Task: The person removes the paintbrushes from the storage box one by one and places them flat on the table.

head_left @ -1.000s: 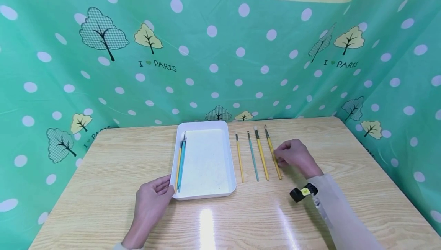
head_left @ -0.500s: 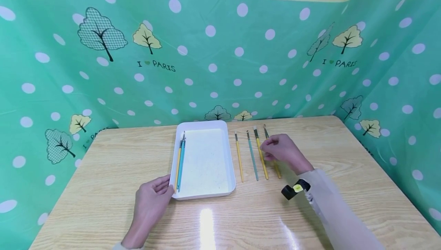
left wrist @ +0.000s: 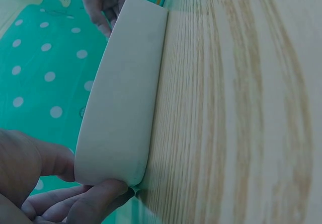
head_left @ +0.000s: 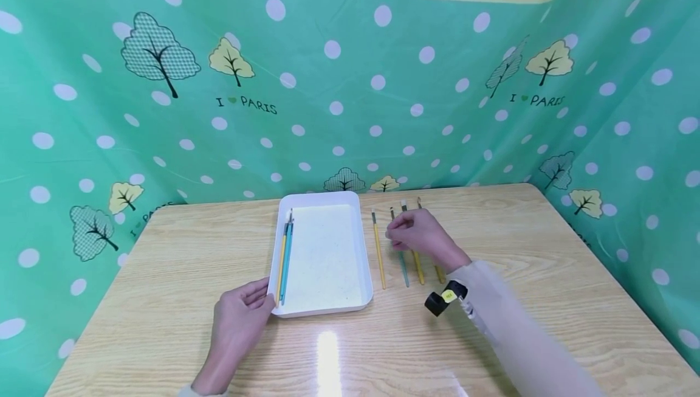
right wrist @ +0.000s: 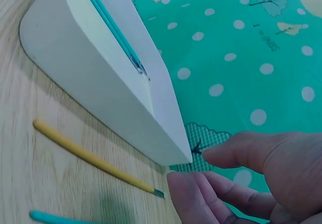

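My left hand (head_left: 239, 324) grips the near left corner of a white tray (head_left: 328, 257), its thumb and fingers on the tray's wall in the left wrist view. Inside, along the left side, lie a yellow paintbrush (head_left: 281, 272) and teal paintbrushes (right wrist: 110, 25). My right hand (head_left: 423, 236) hovers over the brushes right of the tray, a gap showing between thumb and fingers with nothing in it. It partly covers a teal paintbrush (head_left: 405, 269) and two yellow ones, a thicker brush (head_left: 418, 266) and the rightmost brush (head_left: 439, 275). Nearest the tray lies a slim yellow paintbrush (head_left: 379, 254).
A wooden table (head_left: 191, 251) bears everything. Behind and at both sides hangs a green polka-dot curtain (head_left: 306, 111) with printed trees. A small black device (head_left: 445, 298) is strapped at my right wrist.
My right hand has moved left, from beside the rightmost yellow paintbrush to over the teal one. The loose brushes stay in place. My left hand keeps its grip on the tray.
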`<state>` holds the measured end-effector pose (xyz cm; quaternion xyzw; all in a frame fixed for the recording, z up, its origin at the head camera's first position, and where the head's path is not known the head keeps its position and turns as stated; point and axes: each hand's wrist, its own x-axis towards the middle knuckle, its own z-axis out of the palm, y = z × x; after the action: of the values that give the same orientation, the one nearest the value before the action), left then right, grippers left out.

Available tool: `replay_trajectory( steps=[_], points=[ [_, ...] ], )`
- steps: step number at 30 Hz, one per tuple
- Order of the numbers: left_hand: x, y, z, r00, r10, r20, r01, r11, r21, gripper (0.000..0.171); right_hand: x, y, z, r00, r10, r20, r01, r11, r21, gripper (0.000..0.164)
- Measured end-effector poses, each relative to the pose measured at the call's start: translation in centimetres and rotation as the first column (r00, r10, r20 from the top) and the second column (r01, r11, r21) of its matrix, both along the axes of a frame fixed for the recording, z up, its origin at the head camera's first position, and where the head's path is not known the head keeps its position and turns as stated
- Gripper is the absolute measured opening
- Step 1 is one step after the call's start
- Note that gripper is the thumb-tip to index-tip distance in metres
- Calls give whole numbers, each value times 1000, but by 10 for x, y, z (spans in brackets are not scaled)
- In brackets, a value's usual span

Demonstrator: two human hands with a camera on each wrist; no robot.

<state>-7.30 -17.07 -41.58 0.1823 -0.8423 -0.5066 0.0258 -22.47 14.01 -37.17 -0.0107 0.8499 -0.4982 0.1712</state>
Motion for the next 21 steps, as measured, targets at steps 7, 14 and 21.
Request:
replay_trajectory(
  steps=[7,14,21],
  points=[
    [0,-1,-1,1000,3,7,-3,1000,3,41,1,-25,4,999,19,-32,-21,999,-49,18],
    [-1,-2,-4,1000,1,12,-1,1000,13,41,4,-49,6,997,59,-44,-62,996,-62,15],
    [0,-1,-3,1000,4,7,-4,1000,13,41,6,-73,5,992,119,-33,-121,991,-58,13]
  ],
)
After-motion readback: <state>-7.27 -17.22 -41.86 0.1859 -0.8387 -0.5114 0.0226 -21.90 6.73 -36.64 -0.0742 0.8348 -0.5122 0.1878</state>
